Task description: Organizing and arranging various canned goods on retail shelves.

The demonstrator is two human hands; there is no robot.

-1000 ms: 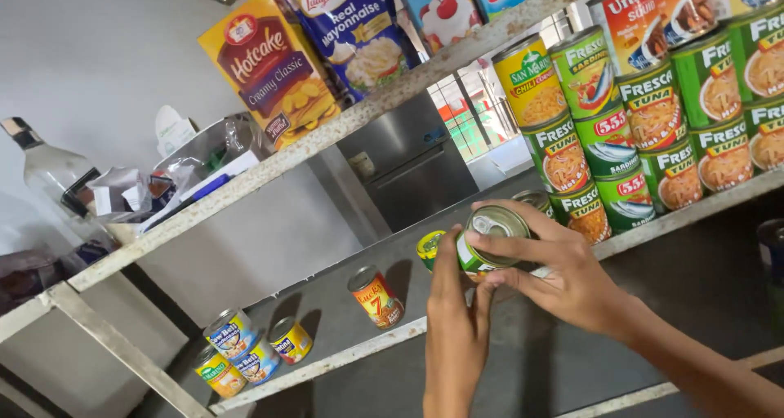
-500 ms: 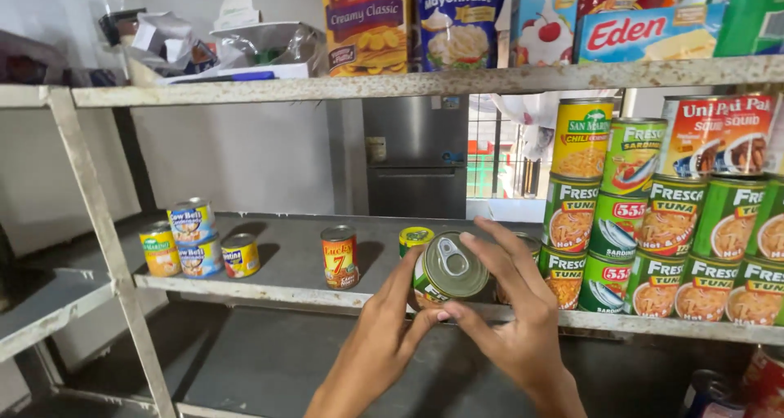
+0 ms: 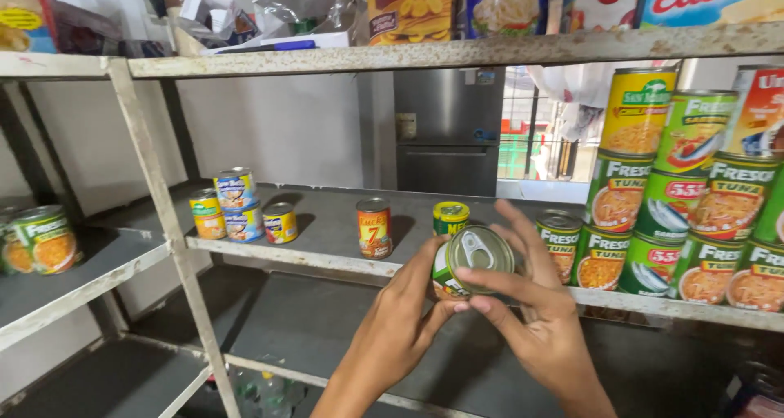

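You had both hands up in front of the middle shelf (image 3: 327,259), sharing one small green can (image 3: 472,263) between them. Your left hand (image 3: 400,324) came in from below and cupped the can's left side, thumb up along the edge and the other fingers wrapped behind it, so that one was properly clamped on. Your right hand (image 3: 531,312) was looser: the thumb and a fingertip pinched the lower right of the can, the index finger lay across just under the lid, and the remaining fingers fanned out wide behind it, touching nothing. So not a fist on that side, more of a half-open pinch.

The can itself was tipped toward you, silver pull-tab lid facing the camera, held just near of the shelf's front edge and not resting on it.

Right behind it on the shelf stood a short yellow-green can (image 3: 451,218), with a red and yellow can (image 3: 374,227) a bit further left. Way left sat a little cluster of small cans (image 3: 237,207), one stacked on another. To the right was the big stack of green tuna cans (image 3: 678,230), just beside your right fingers but apart from them. Boxes (image 3: 408,8) sat on the top shelf above.
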